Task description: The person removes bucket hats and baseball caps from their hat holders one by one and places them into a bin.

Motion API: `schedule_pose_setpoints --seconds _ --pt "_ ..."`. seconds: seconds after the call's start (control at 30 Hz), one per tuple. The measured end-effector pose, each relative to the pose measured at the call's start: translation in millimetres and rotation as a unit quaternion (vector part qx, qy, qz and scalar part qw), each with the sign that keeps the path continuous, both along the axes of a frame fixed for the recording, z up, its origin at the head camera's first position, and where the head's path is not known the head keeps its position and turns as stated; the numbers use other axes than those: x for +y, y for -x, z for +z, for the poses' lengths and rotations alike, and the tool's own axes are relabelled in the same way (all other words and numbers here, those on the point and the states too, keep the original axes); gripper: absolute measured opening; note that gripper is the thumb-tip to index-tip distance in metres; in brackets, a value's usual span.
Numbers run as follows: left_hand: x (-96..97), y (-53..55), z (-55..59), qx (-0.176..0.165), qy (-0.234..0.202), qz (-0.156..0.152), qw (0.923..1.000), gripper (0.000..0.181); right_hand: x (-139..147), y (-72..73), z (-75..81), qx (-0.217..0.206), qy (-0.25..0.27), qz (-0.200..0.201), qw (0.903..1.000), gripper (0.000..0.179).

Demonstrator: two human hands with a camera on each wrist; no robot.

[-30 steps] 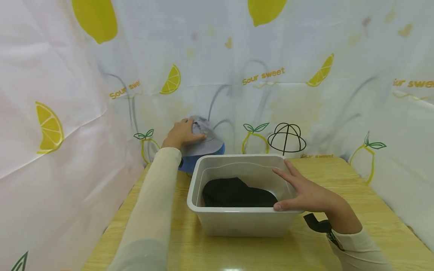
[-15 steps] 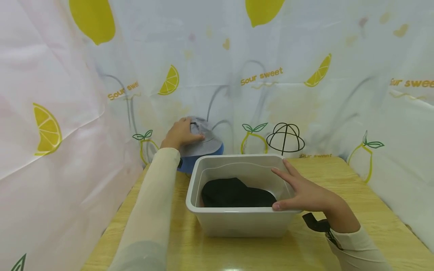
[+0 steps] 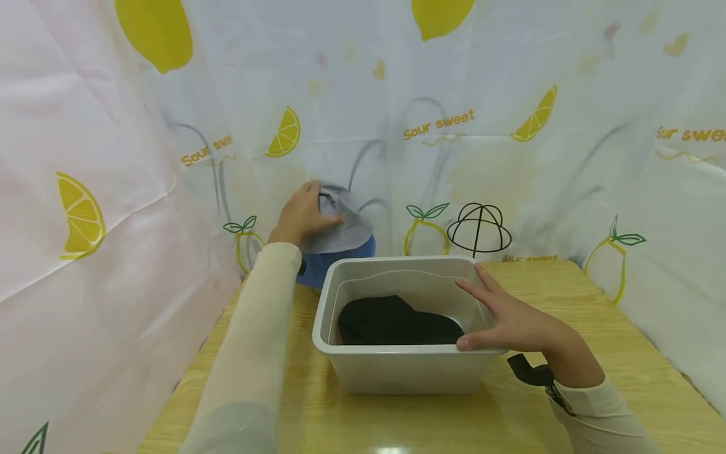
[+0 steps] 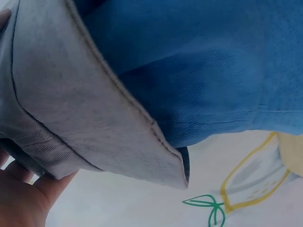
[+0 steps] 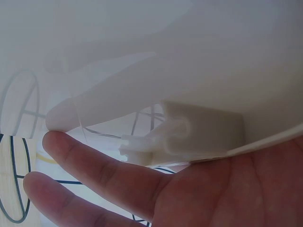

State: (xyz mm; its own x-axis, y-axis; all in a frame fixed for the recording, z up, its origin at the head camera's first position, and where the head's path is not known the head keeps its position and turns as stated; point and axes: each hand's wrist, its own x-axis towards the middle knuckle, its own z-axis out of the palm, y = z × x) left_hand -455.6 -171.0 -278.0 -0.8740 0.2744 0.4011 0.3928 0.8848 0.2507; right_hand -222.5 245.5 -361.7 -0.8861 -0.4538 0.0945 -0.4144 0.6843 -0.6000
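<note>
My left hand [image 3: 299, 217] grips a grey cap [image 3: 347, 233] from its left side, thumb across the front. Beneath it is a blue hat [image 3: 321, 268], partly hidden by the cap and by the bin. In the left wrist view the grey brim [image 4: 104, 118] stands apart from the blue cloth [image 4: 213, 80] over part of its edge. My right hand [image 3: 518, 320] rests on the right end of a white plastic bin [image 3: 405, 372], thumb at the front rim. Straight fingers [image 5: 104, 175] lie along the bin's glossy wall in the right wrist view. Inside the bin lies a black cap-shaped cloth item [image 3: 391, 321].
A black wire dome frame [image 3: 479, 230] stands behind the bin's right back corner. The bin sits on a wood-grain table [image 3: 317, 422]. Lemon-print curtains [image 3: 386, 164] enclose the table at the back and both sides.
My left hand and the grey cap have risen slightly, showing more of the blue hat below. The right hand and the bin have stayed in place.
</note>
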Motion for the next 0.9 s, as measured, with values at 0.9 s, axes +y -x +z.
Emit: schedule_pose_setpoints --seconds 0.9 --pt "1.1 -45.3 53.6 0.082 -0.048 -0.027 0.9951 0.119 -1.5 -1.7 2.1 -0.003 -0.002 0.001 1.0000 0.106"
